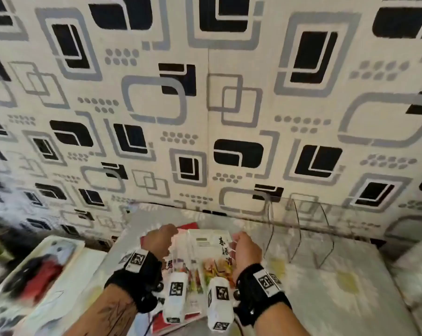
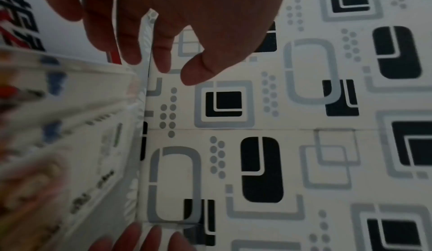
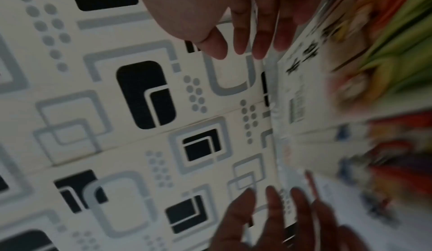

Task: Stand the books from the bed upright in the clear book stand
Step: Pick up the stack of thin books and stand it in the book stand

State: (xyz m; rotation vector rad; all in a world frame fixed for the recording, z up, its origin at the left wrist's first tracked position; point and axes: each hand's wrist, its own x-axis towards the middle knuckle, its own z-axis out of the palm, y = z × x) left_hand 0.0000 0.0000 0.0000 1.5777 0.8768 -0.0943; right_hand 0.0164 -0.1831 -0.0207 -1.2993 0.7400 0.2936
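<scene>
A stack of books lies on the bed in the head view. The top book [image 1: 212, 253] is white with black calligraphy and a food picture; a red book [image 1: 189, 226] peeks out beneath it. My left hand [image 1: 164, 236] hovers at the stack's left side and my right hand [image 1: 239, 241] at its right edge. In the wrist views, the left hand [image 2: 163, 64] and right hand [image 3: 238, 50] have loose, nearly straight fingers and hold nothing; the top book [image 2: 70, 116] [image 3: 327, 88] is blurred beside them. The clear book stand [image 1: 302, 229] stands empty to the right, against the wall.
A wall [image 1: 205, 105] with a black-and-grey square pattern rises right behind the bed. A white box [image 1: 67, 248] holding a red and black object sits at the left. The floral bedcover [image 1: 338, 287] stretches to the right in front of the stand.
</scene>
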